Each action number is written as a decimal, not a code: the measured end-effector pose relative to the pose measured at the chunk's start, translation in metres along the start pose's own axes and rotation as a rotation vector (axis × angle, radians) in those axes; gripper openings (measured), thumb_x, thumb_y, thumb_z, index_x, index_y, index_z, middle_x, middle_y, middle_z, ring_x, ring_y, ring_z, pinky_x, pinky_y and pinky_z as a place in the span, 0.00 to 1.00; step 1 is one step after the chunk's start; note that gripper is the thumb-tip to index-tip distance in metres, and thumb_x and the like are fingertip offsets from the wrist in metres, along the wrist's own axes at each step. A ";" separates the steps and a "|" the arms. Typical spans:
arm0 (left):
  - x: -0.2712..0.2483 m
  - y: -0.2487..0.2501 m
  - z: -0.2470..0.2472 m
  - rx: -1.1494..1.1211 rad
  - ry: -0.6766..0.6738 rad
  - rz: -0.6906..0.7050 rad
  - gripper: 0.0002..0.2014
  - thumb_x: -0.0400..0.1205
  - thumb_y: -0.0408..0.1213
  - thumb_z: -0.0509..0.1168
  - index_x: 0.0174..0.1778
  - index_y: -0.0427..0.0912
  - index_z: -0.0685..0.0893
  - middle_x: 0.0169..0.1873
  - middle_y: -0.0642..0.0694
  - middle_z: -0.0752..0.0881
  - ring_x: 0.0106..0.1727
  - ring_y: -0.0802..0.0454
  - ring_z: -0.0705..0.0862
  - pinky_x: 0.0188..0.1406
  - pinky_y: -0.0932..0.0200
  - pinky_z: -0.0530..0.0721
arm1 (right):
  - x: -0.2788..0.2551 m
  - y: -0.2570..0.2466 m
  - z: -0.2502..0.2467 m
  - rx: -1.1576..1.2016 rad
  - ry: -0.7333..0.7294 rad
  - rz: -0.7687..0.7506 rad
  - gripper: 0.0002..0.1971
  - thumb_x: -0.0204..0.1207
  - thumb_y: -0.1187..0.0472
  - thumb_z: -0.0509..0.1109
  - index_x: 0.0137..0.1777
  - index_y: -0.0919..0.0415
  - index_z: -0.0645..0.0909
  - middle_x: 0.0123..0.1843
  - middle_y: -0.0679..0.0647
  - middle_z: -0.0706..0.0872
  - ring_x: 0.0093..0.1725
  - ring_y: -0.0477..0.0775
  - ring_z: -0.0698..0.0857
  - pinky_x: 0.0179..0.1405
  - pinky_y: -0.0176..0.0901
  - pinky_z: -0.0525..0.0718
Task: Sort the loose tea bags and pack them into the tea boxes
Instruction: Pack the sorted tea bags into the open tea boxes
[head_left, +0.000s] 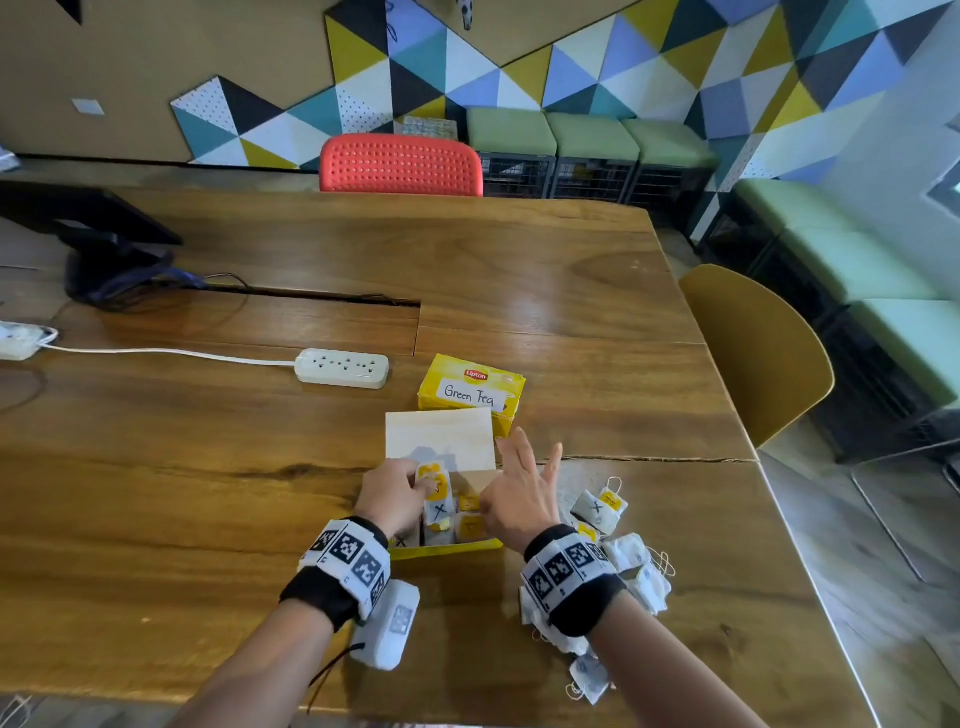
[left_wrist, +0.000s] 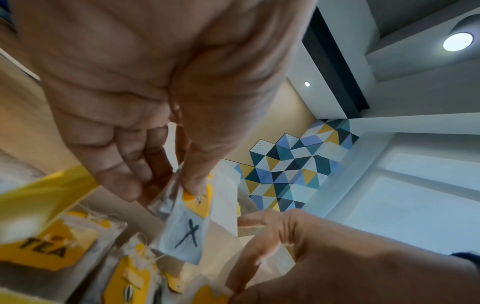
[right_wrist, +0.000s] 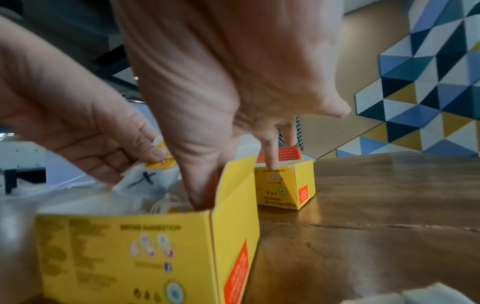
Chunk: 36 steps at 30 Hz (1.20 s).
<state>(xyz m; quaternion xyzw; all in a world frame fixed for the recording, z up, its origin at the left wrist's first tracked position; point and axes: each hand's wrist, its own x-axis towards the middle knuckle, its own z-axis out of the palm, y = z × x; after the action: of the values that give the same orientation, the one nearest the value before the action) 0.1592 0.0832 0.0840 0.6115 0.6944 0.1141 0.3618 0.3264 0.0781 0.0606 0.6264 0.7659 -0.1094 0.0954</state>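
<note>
Packing tea bags into an open yellow box (head_left: 447, 546) on a wooden table (head_left: 208, 467).

Head view: loose bags (head_left: 597, 506) lie right of it, a "Green Tea" box (head_left: 470, 392) behind. Left wrist view: left hand (left_wrist: 135, 98) pinches an X-marked tea bag (left_wrist: 184, 234). Right wrist view: right hand (right_wrist: 233, 82), fingers spread, thumb dipped inside the box, holds nothing.

Bright, even indoor light; glare on the table (head_left: 519, 270), motion blur in wrist views, edges warped.
</note>
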 end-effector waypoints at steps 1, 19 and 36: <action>-0.001 0.000 -0.002 -0.006 -0.009 -0.002 0.13 0.85 0.41 0.63 0.35 0.40 0.78 0.30 0.49 0.78 0.33 0.53 0.75 0.26 0.62 0.66 | 0.001 0.000 -0.001 0.010 -0.014 0.002 0.06 0.72 0.54 0.70 0.41 0.48 0.89 0.83 0.57 0.57 0.84 0.63 0.40 0.70 0.83 0.33; -0.001 -0.003 -0.010 -0.008 -0.001 0.015 0.19 0.85 0.40 0.63 0.29 0.43 0.67 0.26 0.47 0.71 0.29 0.52 0.70 0.25 0.59 0.62 | 0.033 -0.015 -0.006 0.007 0.005 0.131 0.08 0.78 0.63 0.64 0.46 0.56 0.86 0.74 0.60 0.68 0.83 0.65 0.48 0.74 0.82 0.39; 0.004 0.008 0.017 -0.106 -0.194 0.017 0.09 0.83 0.41 0.66 0.40 0.40 0.84 0.37 0.43 0.86 0.39 0.49 0.81 0.31 0.61 0.73 | 0.013 0.011 -0.006 0.486 0.028 0.139 0.11 0.77 0.55 0.63 0.47 0.49 0.88 0.65 0.55 0.77 0.70 0.60 0.69 0.71 0.57 0.68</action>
<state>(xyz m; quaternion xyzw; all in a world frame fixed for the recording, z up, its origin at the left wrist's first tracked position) 0.1766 0.0838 0.0755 0.6054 0.6439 0.0941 0.4583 0.3341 0.0942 0.0616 0.6834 0.6735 -0.2750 -0.0614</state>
